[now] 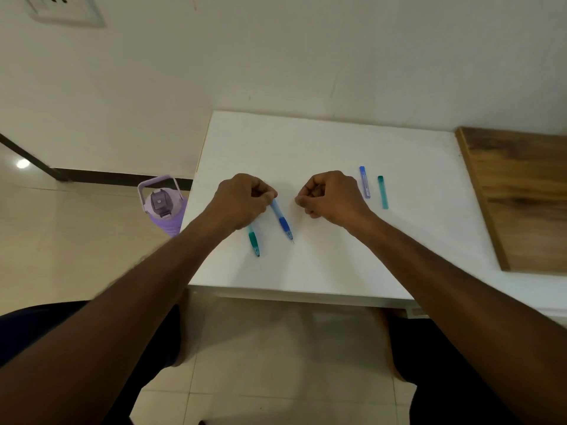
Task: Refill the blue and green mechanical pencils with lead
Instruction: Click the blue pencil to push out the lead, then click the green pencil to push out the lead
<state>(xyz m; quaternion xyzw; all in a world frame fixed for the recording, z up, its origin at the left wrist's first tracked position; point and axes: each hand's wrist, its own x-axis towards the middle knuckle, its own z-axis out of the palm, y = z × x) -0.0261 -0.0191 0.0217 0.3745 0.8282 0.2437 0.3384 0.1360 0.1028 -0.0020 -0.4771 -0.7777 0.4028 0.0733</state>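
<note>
On the white table [337, 259], my left hand [242, 200] pinches the upper end of the blue mechanical pencil [282, 220], whose tip points toward me and rests near the table. The green mechanical pencil [253, 240] lies on the table just left of it, its upper part hidden under my left wrist. My right hand [331, 194] is a short gap to the right of the blue pencil's top, fingers curled with thumb and forefinger pinched together; nothing shows between them. A blue lead tube [364, 182] and a green lead tube [382, 192] lie to the right of my right hand.
A wooden board [521, 194] covers the table's right side. A purple water bottle [162, 205] stands on the tiled floor by the table's left edge. The wall is right behind the table. My knees are under the front edge.
</note>
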